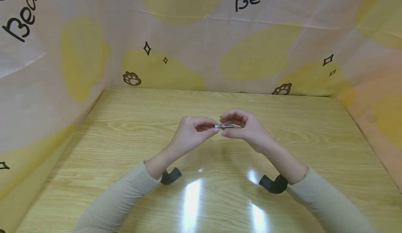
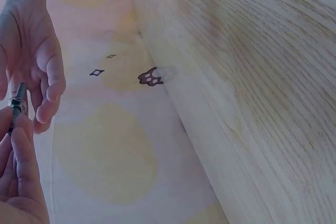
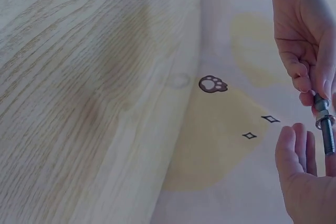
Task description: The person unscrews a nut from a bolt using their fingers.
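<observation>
Between the hands, above the table, a metal bolt (image 1: 230, 126) lies nearly level, with a nut and washer partway along its threaded shank. My left hand (image 1: 192, 130) pinches one end of this bolt (image 3: 328, 135) between thumb and fingertips. Around the other end, my right hand (image 1: 249, 130) has its thumb and fingers spread apart. In the right wrist view, the fingers of the right hand (image 3: 302, 184) are loosely extended beside the shank and do not close on it; its thumb is partly out of frame.
A wooden table (image 1: 141, 114) lies under both hands, with bright reflections near its front. Patterned cloth (image 1: 188, 41) stands along its back and sides. Dark curved wrist-camera pieces (image 1: 273, 184) stick out by both sleeves.
</observation>
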Available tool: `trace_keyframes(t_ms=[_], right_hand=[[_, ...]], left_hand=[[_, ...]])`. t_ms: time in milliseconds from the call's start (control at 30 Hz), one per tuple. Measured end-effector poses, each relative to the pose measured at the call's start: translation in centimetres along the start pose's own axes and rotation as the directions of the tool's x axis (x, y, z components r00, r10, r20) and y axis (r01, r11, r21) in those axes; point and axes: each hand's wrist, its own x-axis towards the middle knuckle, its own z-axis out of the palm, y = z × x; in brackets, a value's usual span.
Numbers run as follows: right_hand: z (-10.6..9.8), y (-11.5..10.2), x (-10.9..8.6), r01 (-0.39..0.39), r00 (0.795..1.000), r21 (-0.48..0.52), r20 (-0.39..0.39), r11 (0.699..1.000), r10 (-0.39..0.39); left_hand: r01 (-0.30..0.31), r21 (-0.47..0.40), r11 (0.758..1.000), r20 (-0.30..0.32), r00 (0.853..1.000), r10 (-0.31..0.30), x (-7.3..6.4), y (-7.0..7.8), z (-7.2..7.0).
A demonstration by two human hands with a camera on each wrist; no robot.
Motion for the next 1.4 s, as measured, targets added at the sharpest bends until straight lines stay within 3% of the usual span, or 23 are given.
trace_keyframes(t_ms=[467,733,900,1400], right_hand=[[-0.38,-0.3,0.28,-0.016,1.0,0.044,0.002,0.999,0.016],[-0.29,-0.62,0.41,-0.079,0.997,0.038,0.004,0.996,0.079],[-0.48,-0.48,0.25,-0.058,0.998,0.056,0.022,0.997,0.057],[-0.31,-0.37,0.04,-0.03,0.999,0.069,0.029,0.997,0.028]], left_hand=[[0.019,-0.01,1.0,0.003,1.0,-0.018,0.36,0.5,-0.02],[0.045,-0.01,0.999,-0.01,0.999,-0.046,0.39,0.51,0.1],[0.052,-0.013,0.999,-0.001,0.999,-0.052,0.31,0.42,0.13],[0.163,-0.102,0.981,0.006,0.987,-0.163,-0.02,-0.02,0.11]])
